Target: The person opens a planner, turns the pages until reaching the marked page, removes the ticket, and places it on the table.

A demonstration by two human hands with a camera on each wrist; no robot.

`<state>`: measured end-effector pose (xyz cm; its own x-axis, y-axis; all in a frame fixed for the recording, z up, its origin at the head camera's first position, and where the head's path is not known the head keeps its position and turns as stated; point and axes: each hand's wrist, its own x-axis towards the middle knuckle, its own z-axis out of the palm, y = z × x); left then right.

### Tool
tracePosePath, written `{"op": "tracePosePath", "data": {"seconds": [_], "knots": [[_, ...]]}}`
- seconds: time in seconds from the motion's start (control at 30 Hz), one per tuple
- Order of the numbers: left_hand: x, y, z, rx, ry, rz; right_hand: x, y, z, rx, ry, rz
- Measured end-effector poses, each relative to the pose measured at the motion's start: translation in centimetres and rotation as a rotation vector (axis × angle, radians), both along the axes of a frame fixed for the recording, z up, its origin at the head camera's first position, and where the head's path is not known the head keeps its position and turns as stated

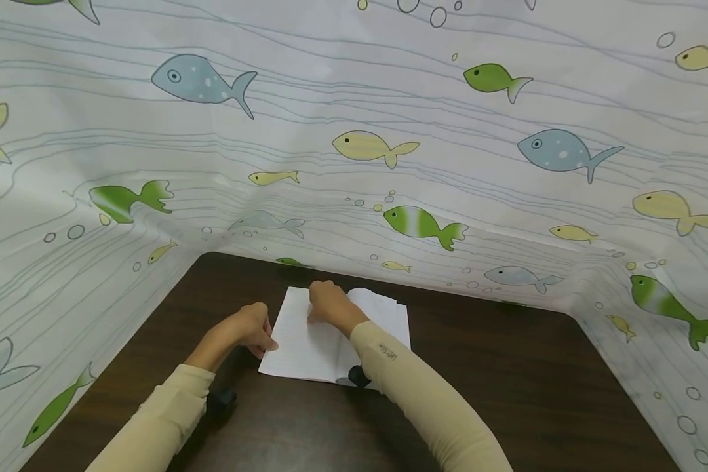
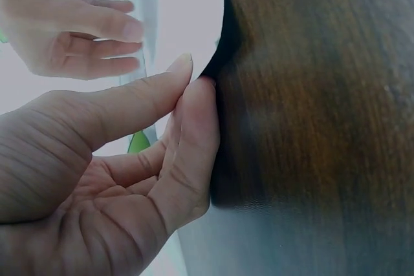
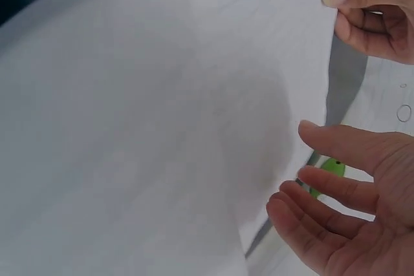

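Observation:
An open notebook (image 1: 303, 351) with lined white pages lies on the dark table. My left hand (image 1: 252, 329) is at its left edge; in the left wrist view the thumb and forefinger of that left hand (image 2: 149, 140) pinch the edge of the paper (image 2: 187, 17). Above the left-hand page, my right hand (image 1: 330, 303) reaches across from the right. Seen from the right wrist, the right hand (image 3: 343, 192) has loosely bent fingers and holds nothing, its fingertips close over the white page (image 3: 162, 108).
The brown wooden table (image 1: 495, 387) extends around the notebook. A white sheet printed with fish (image 1: 415, 221) rises behind the table and along both sides. Small dark devices show at the left wrist (image 1: 221, 400) and right wrist (image 1: 358, 375).

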<state>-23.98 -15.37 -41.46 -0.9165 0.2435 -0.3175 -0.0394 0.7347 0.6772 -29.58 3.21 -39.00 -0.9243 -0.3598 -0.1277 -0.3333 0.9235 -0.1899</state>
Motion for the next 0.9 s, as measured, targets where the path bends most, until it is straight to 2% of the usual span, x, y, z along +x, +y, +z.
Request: {"op": "tracePosePath", "data": {"seconds": [0.43, 0.7, 0.9], "knots": [[0.1, 0.0, 0.1, -0.003, 0.015, -0.015, -0.8, 2.2, 2.3, 0.045, 0.044, -0.001], [0.0, 0.0, 0.2, -0.008, 0.018, -0.023, -1.3, 4.0, 2.8, -0.028, 0.033, -0.063], [0.1, 0.1, 0.3, -0.025, 0.013, -0.026, -2.0, 5.4, 2.7, -0.019, 0.035, -0.121]]}}
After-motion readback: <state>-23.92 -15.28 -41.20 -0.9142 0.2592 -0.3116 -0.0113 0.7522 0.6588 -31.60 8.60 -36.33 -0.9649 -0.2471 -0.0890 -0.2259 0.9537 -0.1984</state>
